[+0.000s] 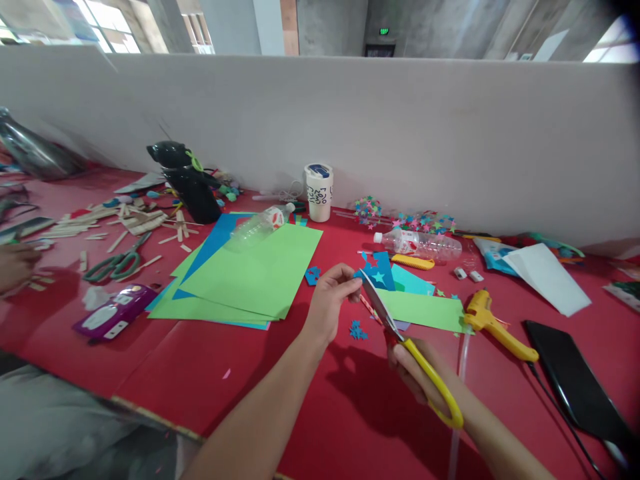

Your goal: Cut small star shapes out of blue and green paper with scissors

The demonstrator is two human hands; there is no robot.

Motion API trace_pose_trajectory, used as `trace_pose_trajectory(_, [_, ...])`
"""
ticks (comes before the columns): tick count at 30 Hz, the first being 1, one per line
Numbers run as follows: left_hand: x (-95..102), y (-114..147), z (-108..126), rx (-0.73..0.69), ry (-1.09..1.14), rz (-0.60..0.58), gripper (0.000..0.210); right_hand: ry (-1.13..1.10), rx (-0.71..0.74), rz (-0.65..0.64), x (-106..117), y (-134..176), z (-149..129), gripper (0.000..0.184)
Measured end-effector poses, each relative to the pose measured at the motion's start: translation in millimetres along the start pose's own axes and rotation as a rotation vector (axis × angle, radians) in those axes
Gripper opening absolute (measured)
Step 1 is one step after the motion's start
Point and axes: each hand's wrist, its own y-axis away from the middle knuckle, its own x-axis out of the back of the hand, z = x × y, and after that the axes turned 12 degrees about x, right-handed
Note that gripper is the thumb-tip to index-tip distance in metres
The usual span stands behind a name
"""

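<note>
My left hand [330,297] is closed, pinching a small piece of blue paper [358,274] between thumb and fingertips. In my right hand [417,373] are scissors with yellow handles [434,383], their blades pointing up and left to the blue piece. Whether the blades are cutting into it I cannot tell. Just beyond lies a blue sheet with star-shaped cut-outs [379,270]. Below the blades sits a small pile of blue paper stars [358,330]. A blue scrap [313,275] rests left of my fingers, and a green paper strip [425,310] lies behind the scissors.
Green sheets [245,277] lie at left under a clear bottle [263,223]. A yellow glue gun [497,327] and a black phone-like slab [575,377] are at right. A white cup [319,193] stands by the wall. Another person's hand [17,267] shows at far left, beyond green-handled scissors [117,262].
</note>
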Motion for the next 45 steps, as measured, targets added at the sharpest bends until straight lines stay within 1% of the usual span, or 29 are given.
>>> trace_pose_trajectory(5, [-2.2, 0, 0, 0.018, 0.033, 0.015, 0.014, -0.042, -0.047, 0.011, -6, 0, 0, 0.052])
trace_pose_trajectory(12, [-5.9, 3, 1, 0.048, 0.094, 0.006, 0.013, 0.003, 0.02, 0.01, -2, -1, 5, 0.05])
trace_pose_trajectory(15, [-6.5, 3, 2, 0.047, 0.093, 0.007, 0.014, 0.026, 0.019, -0.002, 1, -1, 2, 0.053])
trace_pose_trajectory(19, [-6.2, 3, 2, 0.056, 0.08, -0.001, 0.014, 0.021, -0.019, 0.008, -1, 0, -2, 0.055])
trace_pose_trajectory(24, [-5.4, 2, 0, 0.054, 0.084, -0.015, 0.013, -0.037, -0.102, 0.053, -7, 0, -2, 0.056])
trace_pose_trajectory(26, [-5.4, 2, 0, 0.054, 0.086, -0.017, 0.013, -0.048, -0.115, 0.049, -7, 0, -2, 0.055])
trace_pose_trajectory(31, [-5.6, 2, 1, 0.063, 0.082, -0.014, 0.014, 0.002, -0.064, 0.041, -2, -2, 0, 0.052])
trace_pose_trajectory(35, [-4.7, 2, 2, 0.062, 0.072, -0.011, 0.013, 0.011, -0.068, 0.037, -2, -4, 4, 0.049])
trace_pose_trajectory(39, [-2.7, 1, 1, 0.054, 0.051, -0.016, 0.013, 0.018, -0.068, 0.036, -3, -5, 8, 0.05])
trace_pose_trajectory(45, [-1.1, 1, 0, 0.037, 0.037, -0.028, 0.013, -0.01, -0.083, 0.082, -4, -5, 10, 0.051])
